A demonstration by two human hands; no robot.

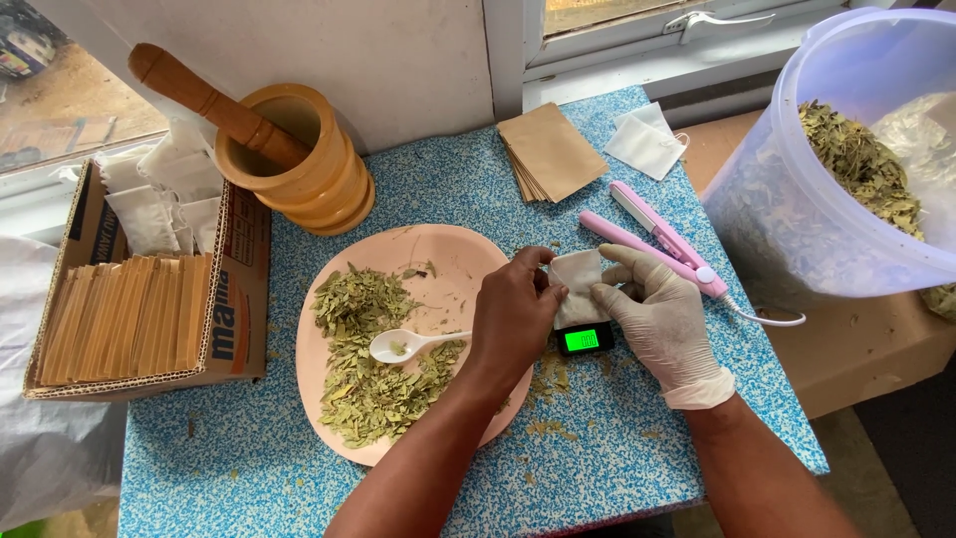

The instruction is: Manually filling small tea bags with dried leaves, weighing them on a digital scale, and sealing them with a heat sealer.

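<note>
Up by the fingertips of both hands sits a small white pouch [579,287], resting on a little black pocket scale [584,339] whose green display faces the person. The left hand [513,314], bare, pinches the pouch's left edge, thumb and forefinger closed on it. The right hand [657,317], in a white glove, pinches the right edge the same way. The pouch's long axis runs away from the person, its upper end pointing toward the window; whether that end is open cannot be told.

Just left of the left fingers lies a round pink plate [468,261] holding a heap of dried green leaves [368,349], with a white plastic spoon [408,345] lying among them, bowl to the left, a few crumbs in it. Beyond the plate, well away from the fingers, stands a wooden mortar [319,179] with a wooden pestle [204,100] leaning in it. Far to the left of the fingers, a cardboard box [234,299] holds upright rows of brown paper envelopes [129,319] and, behind them, white filled pouches [159,199].

Just beyond the right fingers lies a pink handheld sealer [662,244], slanting. Farther beyond are a stack of brown envelopes [551,151] and an empty white pouch [642,141]. Well right of the gloved fingers, a translucent plastic bucket [787,219] holds more dried leaves. Everything rests on a blue speckled tabletop [249,458].
</note>
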